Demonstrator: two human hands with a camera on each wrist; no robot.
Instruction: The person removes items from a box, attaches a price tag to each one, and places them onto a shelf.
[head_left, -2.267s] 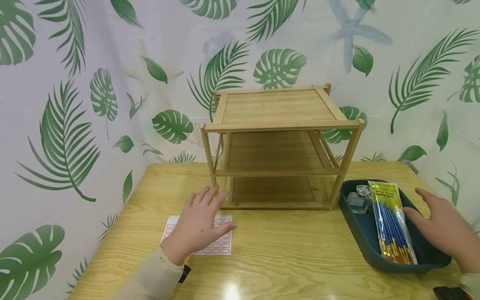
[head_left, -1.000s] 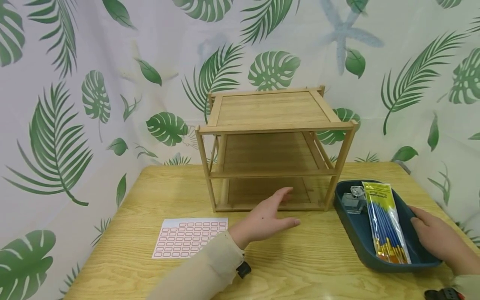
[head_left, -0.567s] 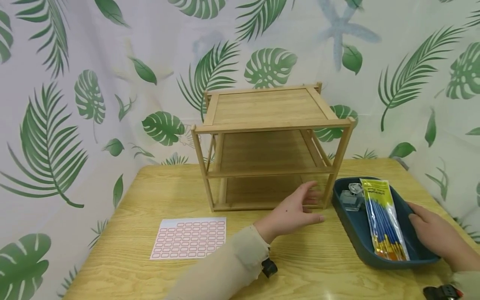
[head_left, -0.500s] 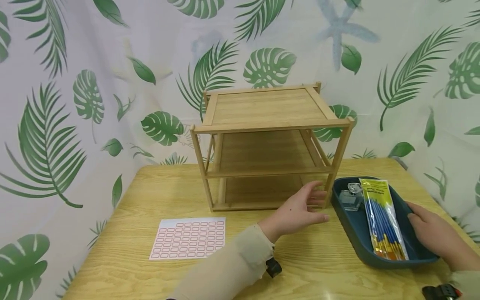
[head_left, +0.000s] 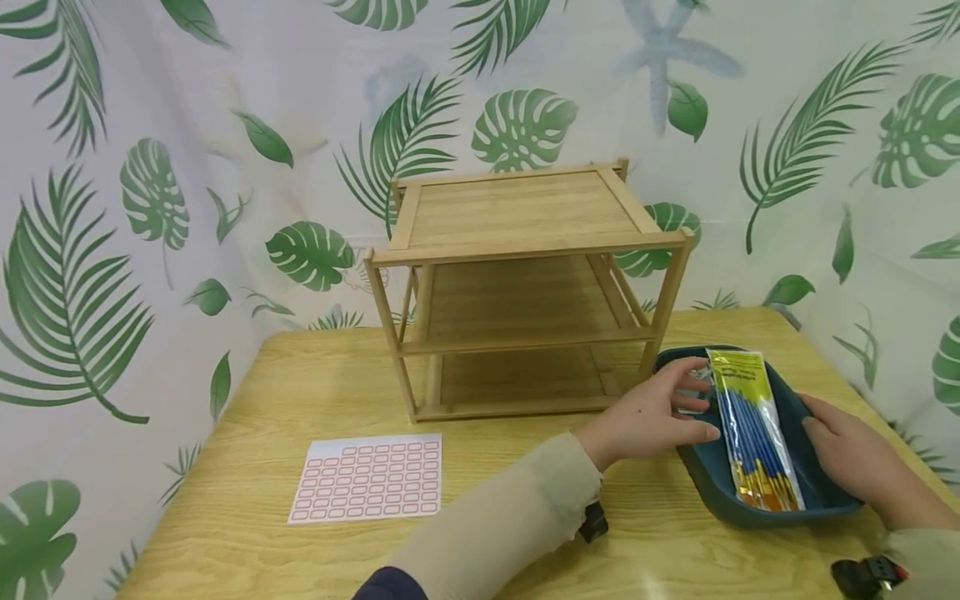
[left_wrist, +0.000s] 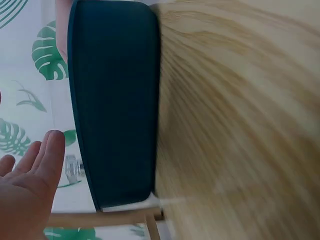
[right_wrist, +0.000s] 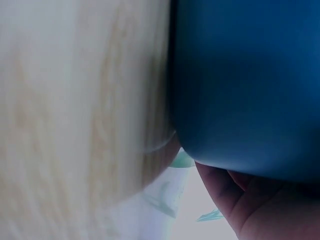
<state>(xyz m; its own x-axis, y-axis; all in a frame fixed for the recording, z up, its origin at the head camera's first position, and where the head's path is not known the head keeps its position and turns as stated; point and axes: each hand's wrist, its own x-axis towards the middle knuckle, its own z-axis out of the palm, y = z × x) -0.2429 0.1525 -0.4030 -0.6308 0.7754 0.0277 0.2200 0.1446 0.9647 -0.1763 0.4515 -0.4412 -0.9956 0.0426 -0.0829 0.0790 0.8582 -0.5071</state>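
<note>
A dark blue-green plastic bin (head_left: pixel 720 500) stands on the table at the right. Inside it lies a clear pack of blue-handled paintbrushes (head_left: pixel 753 425) with a yellow label. Beside the pack is a glass bottle, mostly hidden behind my left fingers; its faceted clear cap (left_wrist: pixel 73 168) shows in the left wrist view. My left hand (head_left: pixel 648 417) hovers over the bin's left rim, fingers spread and lightly bent, thumb apart, holding nothing visible. My right hand (head_left: pixel 855 458) grips the bin's right rim, thumb on the inner side and fingers outside.
A three-tier wooden shelf (head_left: pixel 525 208) stands at the back middle, its right front leg close to the bin. A sheet of red-bordered labels (head_left: pixel 367 479) lies on the table (head_left: pixel 262 550) at left. A leaf-patterned cloth (head_left: pixel 300 100) hangs behind.
My left hand has moved right, from above the label sheet to the bin's left side. My right hand has come down onto the bin's rim. The view has shifted slightly right.
</note>
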